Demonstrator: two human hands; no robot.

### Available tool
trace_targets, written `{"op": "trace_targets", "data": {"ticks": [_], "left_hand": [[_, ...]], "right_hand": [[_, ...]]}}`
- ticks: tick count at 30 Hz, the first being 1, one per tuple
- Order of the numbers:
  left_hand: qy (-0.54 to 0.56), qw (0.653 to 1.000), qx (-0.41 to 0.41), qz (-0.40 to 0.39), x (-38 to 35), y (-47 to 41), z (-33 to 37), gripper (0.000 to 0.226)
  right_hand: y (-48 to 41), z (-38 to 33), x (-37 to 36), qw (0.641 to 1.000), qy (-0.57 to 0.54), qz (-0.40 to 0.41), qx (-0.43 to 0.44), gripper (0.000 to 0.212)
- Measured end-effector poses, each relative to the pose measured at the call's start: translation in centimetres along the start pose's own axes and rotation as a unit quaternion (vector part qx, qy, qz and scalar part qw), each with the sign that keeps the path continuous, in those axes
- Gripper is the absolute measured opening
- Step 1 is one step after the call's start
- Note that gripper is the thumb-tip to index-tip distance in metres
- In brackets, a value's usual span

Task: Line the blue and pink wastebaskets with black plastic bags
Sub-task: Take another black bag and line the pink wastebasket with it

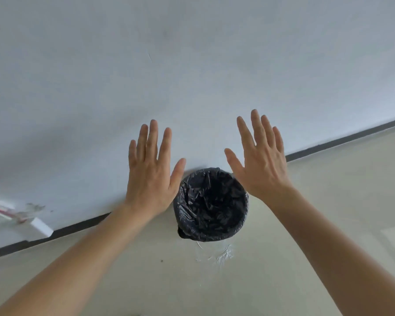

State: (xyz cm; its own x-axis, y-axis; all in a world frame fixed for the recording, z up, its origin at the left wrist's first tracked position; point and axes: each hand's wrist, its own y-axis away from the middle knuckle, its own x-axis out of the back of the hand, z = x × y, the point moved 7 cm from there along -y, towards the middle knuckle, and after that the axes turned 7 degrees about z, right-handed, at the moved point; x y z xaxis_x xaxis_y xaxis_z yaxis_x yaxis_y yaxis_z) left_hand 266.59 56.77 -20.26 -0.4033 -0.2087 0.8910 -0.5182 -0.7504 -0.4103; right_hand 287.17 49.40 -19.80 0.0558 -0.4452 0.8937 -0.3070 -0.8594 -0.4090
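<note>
Two hands, left hand (151, 179) and right hand (261, 166), fingers spread, empty; bag-lined wastebasket (211, 205) below, colour perhaps hidden.

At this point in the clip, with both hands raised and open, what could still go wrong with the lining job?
1. Only one wastebasket is in view, and its black bag hides its colour, so the other may still be unlined.
2. The bag looks loosely crumpled over the rim, and a knotted tail hangs at its near left side; it could slip inside under load.
3. Neither the left hand nor the right hand holds anything, so nothing secures it.
</note>
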Motion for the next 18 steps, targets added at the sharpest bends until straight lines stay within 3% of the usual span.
{"op": "trace_targets", "data": {"ticks": [5, 9, 15, 18], "left_hand": [[-0.017, 0.994, 0.016, 0.106, 27.0, -9.0, 1.0, 0.064], [-0.044, 0.983, 0.089, 0.152, 45.7, -8.5, 0.2, 0.063], [-0.186, 0.944, 0.207, 0.180, 62.5, 2.2, -3.9, 0.064], [-0.256, 0.894, 0.314, 0.192, 68.4, 12.0, -5.5, 0.065]], "right_hand": [[-11.8, -9.3, 23.3, 0.996, -0.051, 0.048, 0.054, 0.069], [-15.9, -19.4, 39.0, 0.980, -0.151, 0.082, 0.101, 0.068], [-14.8, -34.3, 46.1, 0.930, -0.230, 0.089, 0.274, 0.067], [-11.6, -44.6, 46.8, 0.886, -0.275, 0.057, 0.370, 0.068]]}}
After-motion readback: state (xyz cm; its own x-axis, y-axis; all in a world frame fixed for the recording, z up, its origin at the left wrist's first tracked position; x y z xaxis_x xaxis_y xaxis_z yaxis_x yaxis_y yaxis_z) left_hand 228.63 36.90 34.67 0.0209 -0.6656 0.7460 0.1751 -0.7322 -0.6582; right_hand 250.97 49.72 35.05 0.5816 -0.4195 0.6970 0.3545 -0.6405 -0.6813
